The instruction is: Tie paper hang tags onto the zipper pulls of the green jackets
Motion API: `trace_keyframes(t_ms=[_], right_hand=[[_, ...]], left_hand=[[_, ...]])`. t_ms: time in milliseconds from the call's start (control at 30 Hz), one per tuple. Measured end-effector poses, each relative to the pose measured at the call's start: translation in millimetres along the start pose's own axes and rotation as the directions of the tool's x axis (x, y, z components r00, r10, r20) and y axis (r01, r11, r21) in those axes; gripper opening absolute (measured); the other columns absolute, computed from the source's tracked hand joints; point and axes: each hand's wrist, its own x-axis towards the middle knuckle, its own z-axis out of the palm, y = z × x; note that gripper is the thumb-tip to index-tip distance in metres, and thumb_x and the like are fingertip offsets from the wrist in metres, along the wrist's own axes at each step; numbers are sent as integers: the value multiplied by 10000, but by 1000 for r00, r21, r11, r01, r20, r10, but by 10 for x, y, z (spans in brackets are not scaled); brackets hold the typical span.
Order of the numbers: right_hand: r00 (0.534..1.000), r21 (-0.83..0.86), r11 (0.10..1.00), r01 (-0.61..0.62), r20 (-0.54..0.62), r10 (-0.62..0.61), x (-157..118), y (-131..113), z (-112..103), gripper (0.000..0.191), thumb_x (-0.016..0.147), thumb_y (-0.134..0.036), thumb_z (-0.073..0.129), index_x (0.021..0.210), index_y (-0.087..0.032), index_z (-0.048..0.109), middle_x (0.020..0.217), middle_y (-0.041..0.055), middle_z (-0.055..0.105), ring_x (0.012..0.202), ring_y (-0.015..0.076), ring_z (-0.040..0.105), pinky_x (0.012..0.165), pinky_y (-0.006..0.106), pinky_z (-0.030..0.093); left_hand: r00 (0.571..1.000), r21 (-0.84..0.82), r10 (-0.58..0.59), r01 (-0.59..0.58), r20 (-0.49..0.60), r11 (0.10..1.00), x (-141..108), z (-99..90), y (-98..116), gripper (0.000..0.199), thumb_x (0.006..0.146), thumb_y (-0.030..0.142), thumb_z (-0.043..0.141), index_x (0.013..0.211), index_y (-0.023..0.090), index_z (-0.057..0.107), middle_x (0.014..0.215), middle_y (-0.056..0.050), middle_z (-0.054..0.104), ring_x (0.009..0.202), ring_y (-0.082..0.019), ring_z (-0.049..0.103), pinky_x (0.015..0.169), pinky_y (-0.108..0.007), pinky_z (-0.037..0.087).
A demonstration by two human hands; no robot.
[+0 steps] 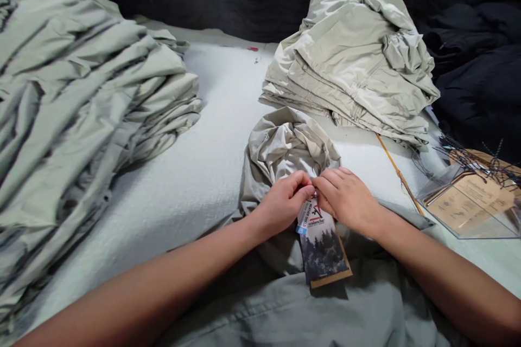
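Note:
My left hand [287,198] and my right hand [345,198] meet fingertip to fingertip, both closed in a pinch at the top end of a hang tag [325,252]. That tag is printed with dark trees and the word Avalanche, with a brown card behind it and a small blue and white label [302,219] at its upper left. A small shiny bit shows between the fingertips; the exact part pinched is hidden. Under and behind the hands lies a grey-beige garment [285,146], bunched into a loop at its far end and spreading toward me.
A large heap of grey-green garments [81,103] fills the left side. Folded beige garments [350,65] are stacked at the back right. On the right, a clear tray [488,227] holds brown tags [468,200] and dark strings [492,165], near an orange strip [399,173]. Dark garments [480,92] lie behind.

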Motion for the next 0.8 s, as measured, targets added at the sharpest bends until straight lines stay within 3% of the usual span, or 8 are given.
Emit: trace_keyframes(t_ms=[233, 567, 700, 800], right_hand=[[980, -89, 981, 173, -82, -181, -27, 204, 37, 190, 959, -244, 458, 865, -192, 614, 757, 36, 574, 770, 202, 446, 729, 366, 260], [990, 234, 970, 70, -135, -39, -63, 223, 52, 290, 1010, -270, 379, 1045, -184, 654, 935, 81, 663, 854, 202, 530, 774, 347, 324], [975, 265, 963, 48, -220, 12, -70, 246, 36, 297, 1004, -300, 406, 995, -164, 670, 917, 91, 694, 819, 198, 570, 787, 351, 360], [979, 245, 968, 48, -206, 3, -74, 242, 13, 282, 1002, -292, 411, 1009, -167, 663, 915, 89, 702, 821, 201, 577, 804, 364, 362]], left_hand=[[996, -206, -21, 39, 85, 978, -12, -13, -81, 179, 839, 317, 531, 739, 179, 479, 645, 45, 429, 606, -110, 388, 557, -228, 345], [995, -266, -76, 92, 70, 960, -19, 3, -41, 229, 832, 374, 585, 779, 159, 524, 700, 34, 480, 630, -99, 422, 561, -210, 370], [994, -291, -101, 107, 37, 951, -25, 14, -34, 213, 829, 363, 601, 816, 155, 559, 724, 19, 521, 649, -104, 458, 570, -204, 392], [995, -277, -95, 102, 41, 955, -20, 20, -38, 212, 830, 365, 597, 844, 154, 592, 753, 3, 558, 677, -116, 481, 590, -210, 410]])
